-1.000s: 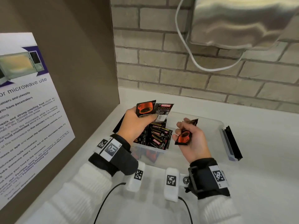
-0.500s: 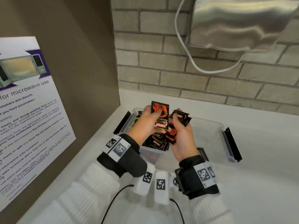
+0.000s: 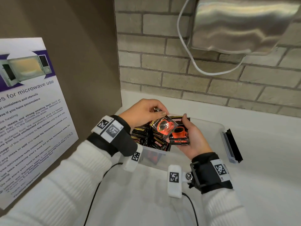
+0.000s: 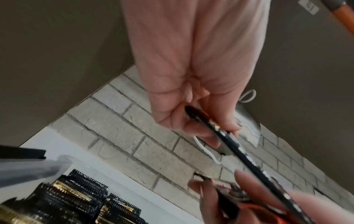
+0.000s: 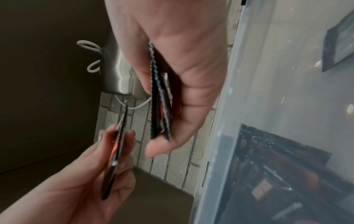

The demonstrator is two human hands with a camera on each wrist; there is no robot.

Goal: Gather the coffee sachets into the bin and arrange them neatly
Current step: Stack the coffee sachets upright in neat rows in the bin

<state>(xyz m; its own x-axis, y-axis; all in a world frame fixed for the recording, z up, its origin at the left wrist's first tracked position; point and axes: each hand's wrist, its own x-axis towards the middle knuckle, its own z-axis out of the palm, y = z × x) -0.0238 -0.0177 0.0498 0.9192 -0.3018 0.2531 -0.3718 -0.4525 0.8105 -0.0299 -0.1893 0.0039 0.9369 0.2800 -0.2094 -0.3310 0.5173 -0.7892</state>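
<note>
Two small stacks of glossy black coffee sachets printed with red cups meet above the clear plastic storage bin on the white tabletop. The single tilted sachet hangs pinched at its top corner between the thumb and fingertips of the left hand, fingers curled tight on it. The flat stack of sachets lies in the upturned right hand, thumb and fingers clamped on its edges; the right wrist view suggests two or three packets there, though the count is hard to read. The hands are close together, the loose sachet overlapping the stack. More black-and-gold sachets stand in rows at the bin's left end.

The step in hand looks to be squaring the loose sachet onto the stack. It would go best if the left hand turns it to match the print below, lays it edge to edge, then lets the right thumb pin it before the bundle is lowered beside the standing rows.
</note>
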